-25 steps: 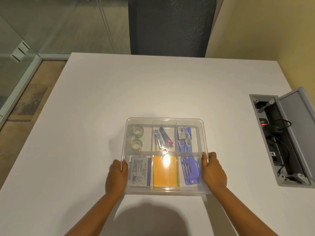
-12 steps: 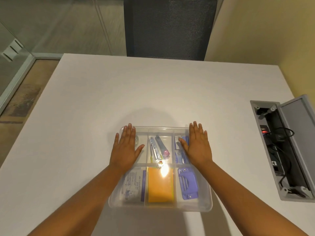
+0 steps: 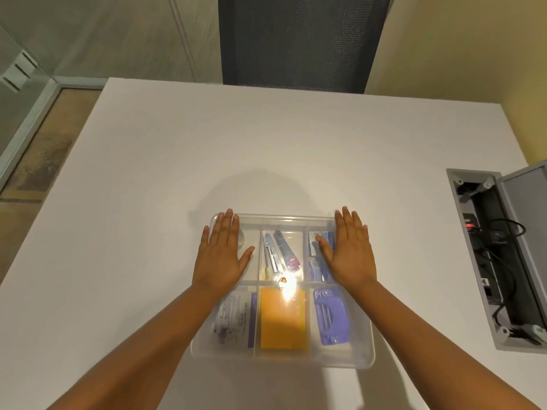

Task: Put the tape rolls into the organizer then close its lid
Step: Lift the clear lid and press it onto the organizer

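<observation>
The clear plastic organizer (image 3: 340, 358) lies on the white table with its transparent lid on top. My left hand (image 3: 220, 257) rests flat, fingers apart, on the lid over the far-left compartment. It hides most of the clear tape rolls; one roll (image 3: 242, 239) shows beside the fingers. My right hand (image 3: 350, 251) lies flat on the lid over the far-right compartment. Under the lid I see a stapler, an orange pad (image 3: 282, 319), a purple hole punch (image 3: 330, 316) and a printed packet.
An open grey cable box (image 3: 503, 258) with black cords is sunk into the table at the right. A dark mesh chair (image 3: 299, 39) stands at the far edge. A glass wall and floor lie to the left.
One second ago both hands gripped the organizer's near corners. They moved onto the lid's far half and now lie flat there; since half a second ago they have spread slightly outward.
</observation>
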### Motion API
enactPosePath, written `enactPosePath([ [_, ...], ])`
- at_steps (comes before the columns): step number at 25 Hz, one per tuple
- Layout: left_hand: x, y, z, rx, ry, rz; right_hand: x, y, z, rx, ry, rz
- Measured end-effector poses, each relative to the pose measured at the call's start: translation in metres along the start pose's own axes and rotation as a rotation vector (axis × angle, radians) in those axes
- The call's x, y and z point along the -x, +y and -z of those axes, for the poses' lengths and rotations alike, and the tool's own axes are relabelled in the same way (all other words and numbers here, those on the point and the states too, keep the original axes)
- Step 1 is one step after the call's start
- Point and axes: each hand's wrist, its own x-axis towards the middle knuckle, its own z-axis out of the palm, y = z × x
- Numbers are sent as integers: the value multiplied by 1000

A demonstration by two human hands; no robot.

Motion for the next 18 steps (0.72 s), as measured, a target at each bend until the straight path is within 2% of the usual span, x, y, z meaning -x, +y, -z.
enactPosePath([
  [5,-1,0,7,1,-45,12,2,-2,12,-6,-74,6],
  [10,49,6,5,120,6,76,57,-4,14,-106,-60,-119],
  [13,92,11,-7,121,-14,66,98,-5,8,-54,-91,-156],
  [18,102,10,-9,87,-14,58,116,-7,6,16,-68,-169],
])
